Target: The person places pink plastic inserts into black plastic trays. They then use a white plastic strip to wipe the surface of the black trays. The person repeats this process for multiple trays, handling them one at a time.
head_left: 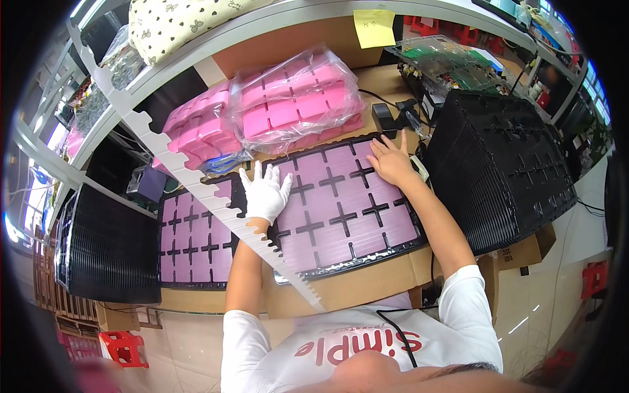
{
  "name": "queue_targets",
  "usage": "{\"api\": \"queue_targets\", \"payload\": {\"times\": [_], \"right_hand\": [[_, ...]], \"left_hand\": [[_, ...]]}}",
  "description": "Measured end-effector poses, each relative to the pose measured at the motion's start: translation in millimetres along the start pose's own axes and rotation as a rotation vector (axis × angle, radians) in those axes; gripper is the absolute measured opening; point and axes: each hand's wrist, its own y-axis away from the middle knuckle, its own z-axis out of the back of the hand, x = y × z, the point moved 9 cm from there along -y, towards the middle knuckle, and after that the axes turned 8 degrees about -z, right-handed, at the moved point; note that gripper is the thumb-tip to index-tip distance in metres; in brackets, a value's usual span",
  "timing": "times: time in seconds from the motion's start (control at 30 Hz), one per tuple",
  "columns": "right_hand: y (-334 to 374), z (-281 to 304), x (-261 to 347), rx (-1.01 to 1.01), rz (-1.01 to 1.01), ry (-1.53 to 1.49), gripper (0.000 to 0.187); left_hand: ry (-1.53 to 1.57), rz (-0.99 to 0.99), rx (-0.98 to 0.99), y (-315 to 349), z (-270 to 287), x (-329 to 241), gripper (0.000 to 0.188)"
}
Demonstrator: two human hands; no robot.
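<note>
My left hand (266, 195) wears a white glove and lies with fingers spread over the left edge of a black plastic tray (343, 219). Bare and open, my right hand (392, 160) rests at the tray's far right corner, fingers apart. Lilac flat material (326, 241) fills the tray's cells, between black cross-shaped dividers. Just left of it lies a second black tray (193, 285) with the same lilac filling, partly hidden by a slotted white shelf post (216, 204). Neither hand grips anything.
Tall stacks of black trays stand at left (108, 245) and right (501, 173). Behind the trays are pink foam blocks (295, 105) in clear plastic, a black adapter (383, 119) and green circuit boards (452, 62). A shelf edge (314, 16) with a yellow note (374, 29) runs overhead.
</note>
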Motion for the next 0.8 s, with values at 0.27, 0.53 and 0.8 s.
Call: {"api": "queue_targets", "payload": {"times": [0.27, 0.53, 0.8], "right_hand": [[17, 27, -3, -0.138, 0.078, -0.245, 0.039], [205, 88, 16, -0.088, 0.328, -0.587, 0.024], [232, 97, 2, -0.222, 0.18, -0.561, 0.02]], "left_hand": [[0.017, -0.076, -0.124, 13, 24, -6, 0.043], [0.448, -0.499, -0.032, 167, 71, -84, 0.034], [0.364, -0.393, -0.228, 193, 93, -74, 0.024]]}}
